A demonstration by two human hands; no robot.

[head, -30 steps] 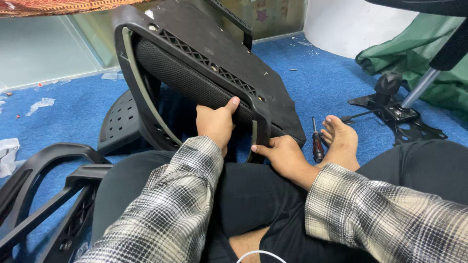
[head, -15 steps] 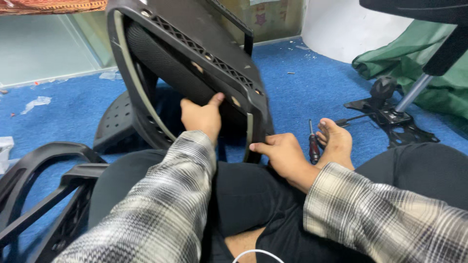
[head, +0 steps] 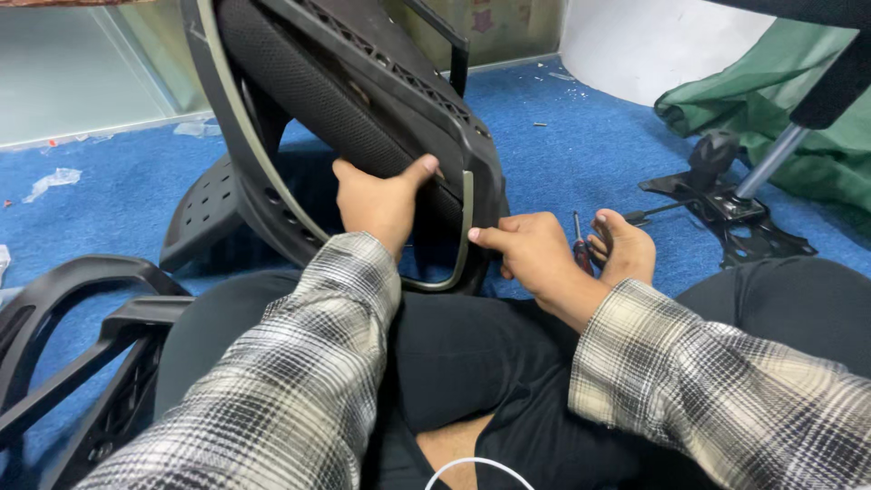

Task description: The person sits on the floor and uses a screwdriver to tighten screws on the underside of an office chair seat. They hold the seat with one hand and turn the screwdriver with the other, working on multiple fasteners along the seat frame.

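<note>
Left hand (head: 381,200) grasps the mesh chair back (head: 345,118) at twelve o'clock; right hand (head: 531,249) pinches its lower corner. Keeping both grips firm should steady the tilted frame.

A screwdriver (head: 579,245) is lying beside my foot (head: 626,249); a chair base (head: 726,204) and green cloth (head: 771,109) are sitting upper right.

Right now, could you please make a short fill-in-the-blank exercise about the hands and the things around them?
1. The left hand grips the black chair ____ with mesh.
2. The right hand touches the lower corner of its grey ____.
3. A screwdriver lies on the ____ carpet, beside a bare foot.
4. A chair base lies in front of a ____ cloth.

Missing words: back; rim; blue; green
</note>
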